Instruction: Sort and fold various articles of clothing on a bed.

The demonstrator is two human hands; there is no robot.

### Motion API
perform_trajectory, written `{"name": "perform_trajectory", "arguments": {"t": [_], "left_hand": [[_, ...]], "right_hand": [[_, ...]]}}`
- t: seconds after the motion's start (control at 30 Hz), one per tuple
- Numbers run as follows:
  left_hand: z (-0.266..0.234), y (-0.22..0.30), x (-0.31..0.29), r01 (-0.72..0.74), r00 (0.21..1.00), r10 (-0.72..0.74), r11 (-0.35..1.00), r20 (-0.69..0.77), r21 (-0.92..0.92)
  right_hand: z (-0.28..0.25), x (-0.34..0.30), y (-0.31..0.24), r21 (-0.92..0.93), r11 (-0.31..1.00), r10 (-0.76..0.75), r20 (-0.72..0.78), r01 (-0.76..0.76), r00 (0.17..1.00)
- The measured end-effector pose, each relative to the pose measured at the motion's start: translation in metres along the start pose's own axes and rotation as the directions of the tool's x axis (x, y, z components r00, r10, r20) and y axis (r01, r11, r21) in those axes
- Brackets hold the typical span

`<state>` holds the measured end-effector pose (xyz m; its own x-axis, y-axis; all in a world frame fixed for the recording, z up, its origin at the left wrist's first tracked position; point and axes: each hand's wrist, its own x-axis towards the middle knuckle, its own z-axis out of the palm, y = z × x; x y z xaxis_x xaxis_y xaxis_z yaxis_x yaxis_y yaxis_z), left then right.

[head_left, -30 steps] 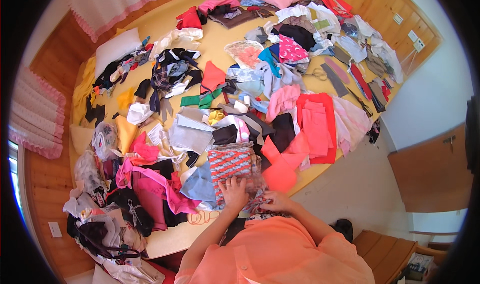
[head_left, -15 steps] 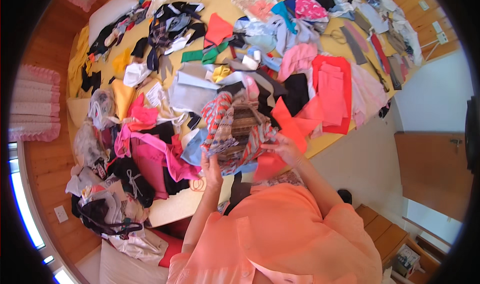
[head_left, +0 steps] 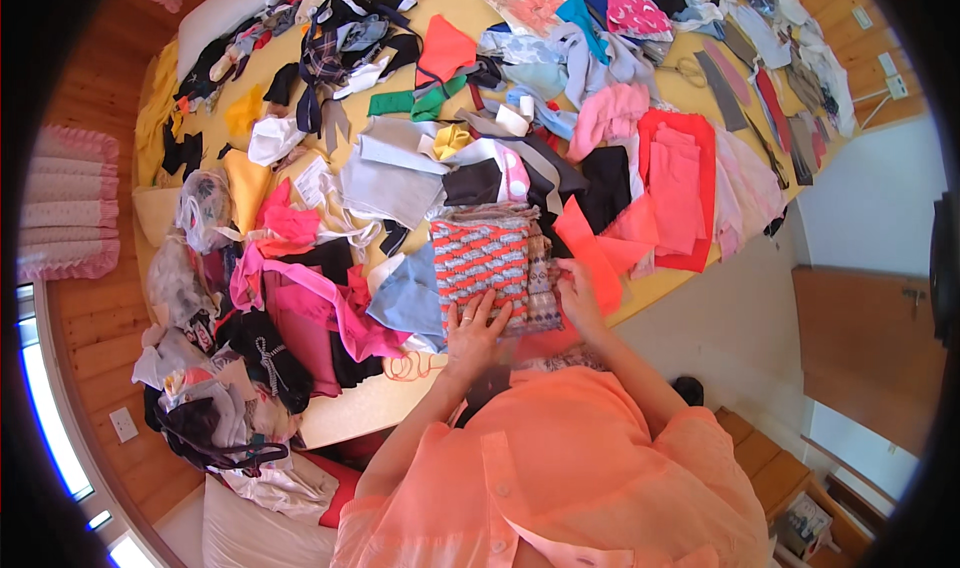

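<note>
The left hand (head_left: pixel 472 330) lies flat, with the fingers spread wide, on the near end of a striped fabric piece (head_left: pixel 482 260) in orange, grey and white, which rests at the near edge of the yellow table (head_left: pixel 345 423), just in front of the person. The right hand (head_left: pixel 579 298) is at the right edge of the same piece, beside a narrow patterned strip (head_left: pixel 541 286); its fingers are bent down on the cloth, but I cannot tell if they pinch it or only press it. An orange-red scrap (head_left: pixel 592 253) touches the right hand from above. To the left of the striped piece there is a light blue cloth (head_left: pixel 408 293) and a long pink fabric (head_left: pixel 310 288). At the left end of the table stand some bags: a clear plastic bag (head_left: pixel 203 203) with something crumpled inside, and a dark bag (head_left: pixel 215 423) with cloth inside, but the contents are too tangled to name. Scissors (head_left: pixel 688 68) lie far off on the table, small and hard to see. The person's orange shirt (head_left: pixel 550 478) hides the table edge below the hands, and the far end of the table is cut off by the picture rim.
</note>
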<state>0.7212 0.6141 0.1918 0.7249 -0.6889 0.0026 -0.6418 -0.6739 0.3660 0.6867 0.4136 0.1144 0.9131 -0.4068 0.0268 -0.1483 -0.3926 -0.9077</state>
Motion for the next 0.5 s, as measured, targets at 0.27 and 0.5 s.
{"name": "perform_trajectory", "arguments": {"t": [0.27, 0.5], "left_hand": [[0.008, -0.042, 0.010, 0.279, 0.878, -0.400, 0.873, -0.263, -0.399], [0.013, -0.065, 0.019, 0.549, 0.764, -0.640, 0.579, 0.081, -0.603]], "right_hand": [[0.021, 0.018, -0.087, 0.075, 0.985, -0.174, 0.320, 0.159, 0.931], [0.039, 0.027, -0.048, -0.052, 0.996, -0.045, 0.349, 0.068, 0.936]]}}
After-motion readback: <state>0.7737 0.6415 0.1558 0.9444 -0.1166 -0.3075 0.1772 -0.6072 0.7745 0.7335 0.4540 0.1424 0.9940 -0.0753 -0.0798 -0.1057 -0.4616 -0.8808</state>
